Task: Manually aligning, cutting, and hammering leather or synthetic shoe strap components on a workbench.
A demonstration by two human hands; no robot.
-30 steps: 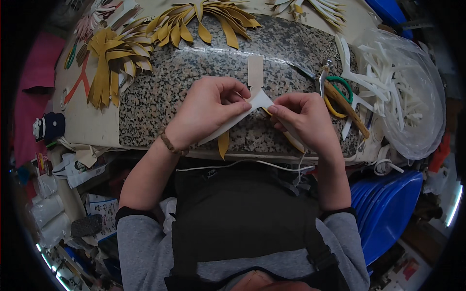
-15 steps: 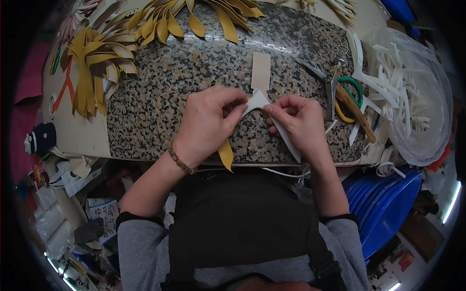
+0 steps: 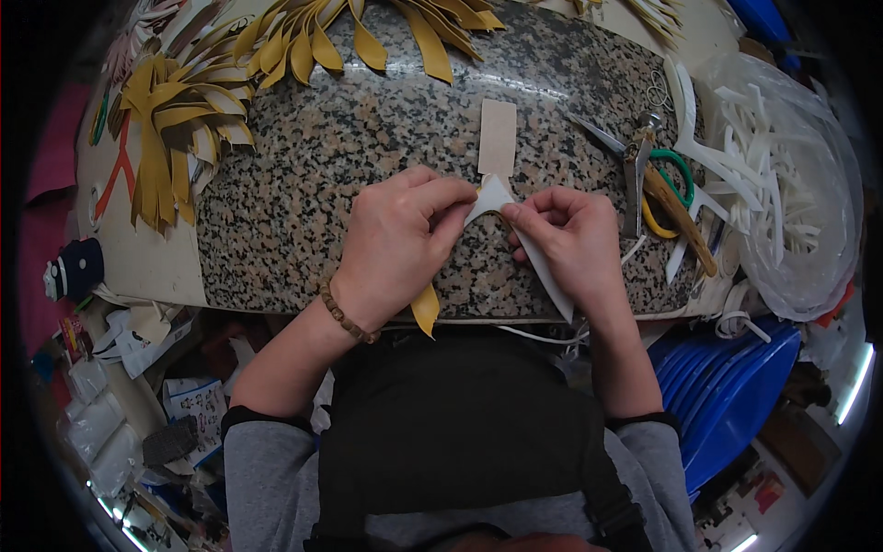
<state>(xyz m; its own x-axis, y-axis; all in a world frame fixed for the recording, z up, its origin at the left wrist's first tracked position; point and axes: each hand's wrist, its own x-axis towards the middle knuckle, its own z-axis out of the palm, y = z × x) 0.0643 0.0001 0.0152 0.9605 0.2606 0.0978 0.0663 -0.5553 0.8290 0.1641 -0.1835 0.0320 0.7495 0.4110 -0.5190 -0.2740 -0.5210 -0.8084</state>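
Note:
My left hand [image 3: 400,235] and my right hand [image 3: 578,241] are close together over the speckled stone slab, pinching a forked strap piece [image 3: 494,196]. Its upper face is white, and a yellow tail shows below my left hand, so the other face looks yellow. A white tail runs down beneath my right hand. My left thumb and fingers grip the left edge of the fork, while my right thumb presses near its right edge. A beige rectangular strip [image 3: 498,138] lies just beyond the fork's tip; whether the two are joined I cannot tell.
Yellow strap pieces [image 3: 170,124] are heaped at the far left, with more along the back. Scissors with green and yellow handles [image 3: 676,175], a hammer [image 3: 681,216] and a clear bag of white strips [image 3: 782,184] lie right. Blue stacked plastic [image 3: 727,396] stands below the slab's edge.
Both hands keep their pinch on the strap piece with only slight shifts. The yellow tail has swung a little left and lower. The whole view has moved slightly.

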